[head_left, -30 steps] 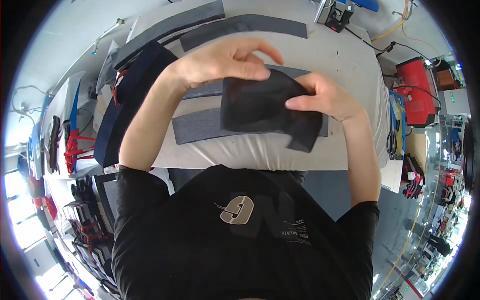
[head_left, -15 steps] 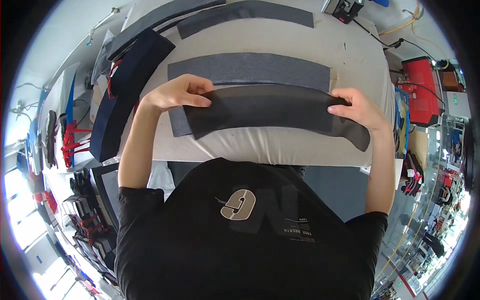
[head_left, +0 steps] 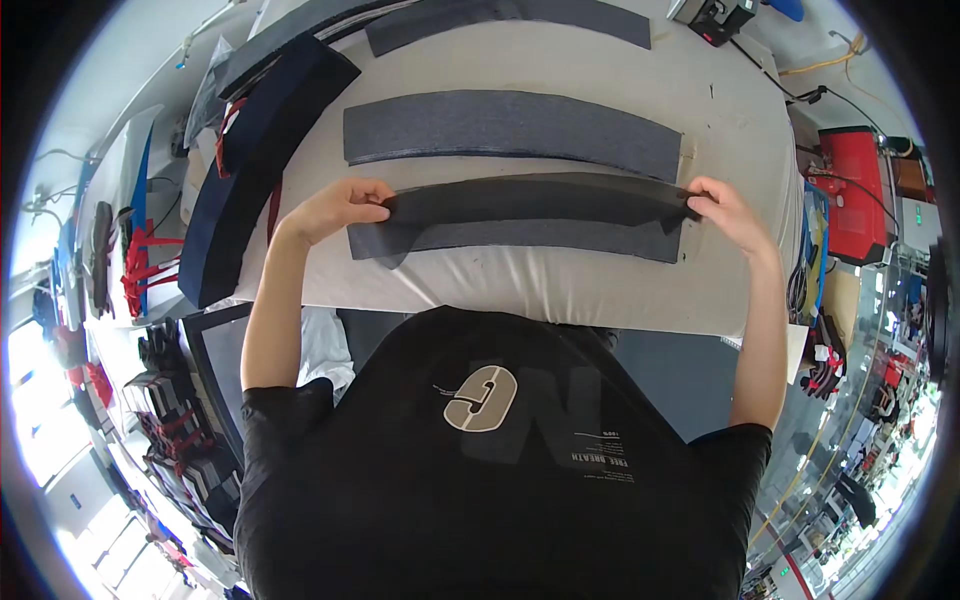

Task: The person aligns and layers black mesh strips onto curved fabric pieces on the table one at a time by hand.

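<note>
Spanning both hands in the head view, a thin, semi-sheer black fabric strip (head_left: 535,198) is held lengthwise over the near part of a cloth-covered table (head_left: 600,292). The left hand (head_left: 338,210) grasps the strip's left end between thumb and fingers; the right hand (head_left: 732,215) pinches the right end in the same manner. The grip at opposite ends appears intended to keep the limp material drawn out along its length; a loose corner hangs below the left fingers. The strip covers the upper part of the near grey strip (head_left: 545,236), whose lower edge and right end remain exposed; contact between the two cannot be confirmed. The middle grey strip (head_left: 510,128) lies just beyond, roughly parallel, its lower edge near the black strip's arched upper edge. The far grey strip (head_left: 510,20) lies well apart, toward the top. On the left, a navy padded piece (head_left: 262,170) limits sideways travel of the left arm. Pale cover shows between the right hand and the table's right edge, and between the near grey strip and the front edge, giving room for hand movement.
</note>
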Demonstrator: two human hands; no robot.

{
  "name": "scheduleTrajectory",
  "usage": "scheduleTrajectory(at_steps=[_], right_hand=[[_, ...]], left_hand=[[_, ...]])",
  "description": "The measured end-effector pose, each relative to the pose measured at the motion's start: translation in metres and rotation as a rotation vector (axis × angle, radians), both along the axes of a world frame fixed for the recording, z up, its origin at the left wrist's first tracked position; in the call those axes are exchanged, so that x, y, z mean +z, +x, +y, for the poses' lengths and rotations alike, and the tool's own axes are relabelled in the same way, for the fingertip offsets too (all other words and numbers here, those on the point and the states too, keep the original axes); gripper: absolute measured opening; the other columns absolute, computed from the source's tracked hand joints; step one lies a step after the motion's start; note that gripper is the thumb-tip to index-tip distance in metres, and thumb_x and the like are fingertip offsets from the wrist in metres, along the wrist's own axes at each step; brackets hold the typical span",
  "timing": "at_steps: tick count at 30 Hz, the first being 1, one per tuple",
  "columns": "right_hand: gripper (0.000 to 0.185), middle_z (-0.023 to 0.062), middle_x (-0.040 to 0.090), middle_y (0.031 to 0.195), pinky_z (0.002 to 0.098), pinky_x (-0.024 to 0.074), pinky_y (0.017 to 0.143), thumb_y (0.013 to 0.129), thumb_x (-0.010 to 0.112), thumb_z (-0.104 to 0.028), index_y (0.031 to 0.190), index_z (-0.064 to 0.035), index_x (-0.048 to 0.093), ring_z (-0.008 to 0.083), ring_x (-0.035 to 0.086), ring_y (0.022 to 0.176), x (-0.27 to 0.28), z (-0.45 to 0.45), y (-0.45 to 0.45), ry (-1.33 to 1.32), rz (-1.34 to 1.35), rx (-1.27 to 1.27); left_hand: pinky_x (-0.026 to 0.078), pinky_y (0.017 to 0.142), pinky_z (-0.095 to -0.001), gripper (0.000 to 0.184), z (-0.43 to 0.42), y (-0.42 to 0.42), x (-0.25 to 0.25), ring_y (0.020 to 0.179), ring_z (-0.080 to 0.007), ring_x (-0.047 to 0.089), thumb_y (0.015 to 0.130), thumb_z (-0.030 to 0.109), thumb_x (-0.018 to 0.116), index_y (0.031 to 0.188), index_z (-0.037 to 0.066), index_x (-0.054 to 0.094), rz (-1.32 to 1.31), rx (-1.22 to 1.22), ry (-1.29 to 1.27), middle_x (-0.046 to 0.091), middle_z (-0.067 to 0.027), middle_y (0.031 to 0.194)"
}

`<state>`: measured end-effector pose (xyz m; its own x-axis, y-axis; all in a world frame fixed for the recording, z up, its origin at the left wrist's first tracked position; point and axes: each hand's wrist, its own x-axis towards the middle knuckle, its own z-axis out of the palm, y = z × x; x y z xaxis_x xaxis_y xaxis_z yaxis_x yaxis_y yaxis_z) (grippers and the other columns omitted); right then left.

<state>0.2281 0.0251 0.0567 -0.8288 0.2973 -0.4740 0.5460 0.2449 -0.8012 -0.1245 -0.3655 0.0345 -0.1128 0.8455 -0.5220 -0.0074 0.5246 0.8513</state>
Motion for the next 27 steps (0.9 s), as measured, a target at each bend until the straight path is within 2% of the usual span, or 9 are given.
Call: scheduleTrajectory(at_steps=[8,10,11,13,17,20,22,24,27], right_hand=[[0.013,-0.0029,0.054,0.069,0.0257,0.0438,0.067,0.087,0.054,-0.015,0.083,-0.003,0.057,0.0067,0.051,0.072,-0.006,0.008,0.003,-0.024,-0.15,-0.243],[0.012,0.0004,0.058,0.084,0.0275,0.0431,0.069,0.087,0.057,-0.013,0.091,-0.0023,0.055,0.0102,0.055,0.081,-0.023,0.019,0.012,0.369,-0.299,-0.163],[0.012,0.0004,0.058,0.084,0.0275,0.0431,0.069,0.087,0.057,-0.013,0.091,-0.0023,0.055,0.0102,0.055,0.081,-0.017,0.011,0.011,0.371,-0.297,-0.165],[0.023,0.0093,0.061,0.1,0.0333,0.0462,0.081,0.084,0.061,-0.012,0.104,-0.0026,0.056,0.0208,0.06,0.094,0.01,-0.031,-0.001,1.223,-0.059,-0.048],[0.048,0.0179,0.053,0.12,0.0352,0.0436,0.093,0.076,0.069,-0.012,0.121,-0.0061,0.052,0.0269,0.055,0.112,0.065,-0.149,-0.059,0.637,0.519,-0.057],[0.047,0.0149,0.06,0.109,0.0314,0.0457,0.088,0.075,0.071,-0.012,0.118,-0.0031,0.054,0.0253,0.059,0.103,0.055,-0.177,-0.082,0.682,0.621,-0.057],[0.035,0.0085,0.065,0.095,0.0269,0.0473,0.08,0.081,0.067,-0.011,0.113,-0.0004,0.057,0.0195,0.063,0.088,0.053,-0.176,-0.086,0.425,0.494,-0.198],[0.028,0.0055,0.065,0.089,0.0253,0.0469,0.075,0.084,0.064,-0.012,0.11,-0.0001,0.058,0.0157,0.062,0.082,0.065,-0.175,-0.084,0.282,0.549,-0.287],[0.017,0.0025,0.065,0.086,0.0227,0.0456,0.067,0.092,0.056,-0.012,0.102,-0.0005,0.061,0.0092,0.059,0.076,0.086,-0.169,-0.083,0.151,0.641,-0.378]], left_hand=[[0.038,0.064,-0.0163,0.014,0.005,0.008,-0.001,0.073,-0.0025,0.05,0.089,0.012,0.057,0.1,0.003,0.058,0.006,0.237,0.022,0.057,0.0033,0.08],[0.038,0.063,-0.0161,0.016,0.012,0.013,0.012,0.071,-0.0024,0.05,0.09,0.013,0.057,0.102,0.003,0.058,-0.001,0.244,0.069,0.056,0.0031,0.079],[0.039,0.062,-0.0172,0.018,0.016,0.019,0.022,0.071,-0.0029,0.05,0.09,0.013,0.057,0.104,0.002,0.057,0.049,0.257,0.103,0.056,0.0025,0.079],[0.041,0.061,-0.0184,0.019,0.029,0.035,0.043,0.07,-0.0034,0.051,0.09,0.014,0.057,0.106,0.002,0.056,0.1,0.274,0.138,0.056,0.0019,0.079],[0.043,0.062,-0.0208,0.024,0.075,0.081,0.073,0.072,-0.0055,0.053,0.09,0.012,0.057,0.111,0.002,0.054,0.011,0.379,0.464,0.056,-0.0007,0.08],[0.048,0.072,-0.0259,0.026,0.108,0.113,0.099,0.08,-0.0103,0.058,0.091,0.009,0.054,0.115,0.001,0.052,-0.184,0.265,0.573,0.059,-0.005,0.085],[0.05,0.074,-0.028,0.026,0.119,0.119,0.107,0.081,-0.0126,0.06,0.091,0.007,0.052,0.116,0.001,0.051,-0.186,0.212,0.644,0.061,-0.0069,0.087],[0.048,0.087,-0.0348,0.036,0.124,0.116,0.114,0.099,-0.0204,0.06,0.09,0.015,0.055,0.123,0.001,0.048,-0.131,0.013,0.928,0.061,-0.0142,0.104],[0.041,0.098,-0.0415,0.053,0.141,0.089,0.094,0.115,-0.0267,0.053,0.087,0.026,0.059,0.131,0.001,0.043,-0.01,0.07,1.207,0.055,-0.0196,0.12]])
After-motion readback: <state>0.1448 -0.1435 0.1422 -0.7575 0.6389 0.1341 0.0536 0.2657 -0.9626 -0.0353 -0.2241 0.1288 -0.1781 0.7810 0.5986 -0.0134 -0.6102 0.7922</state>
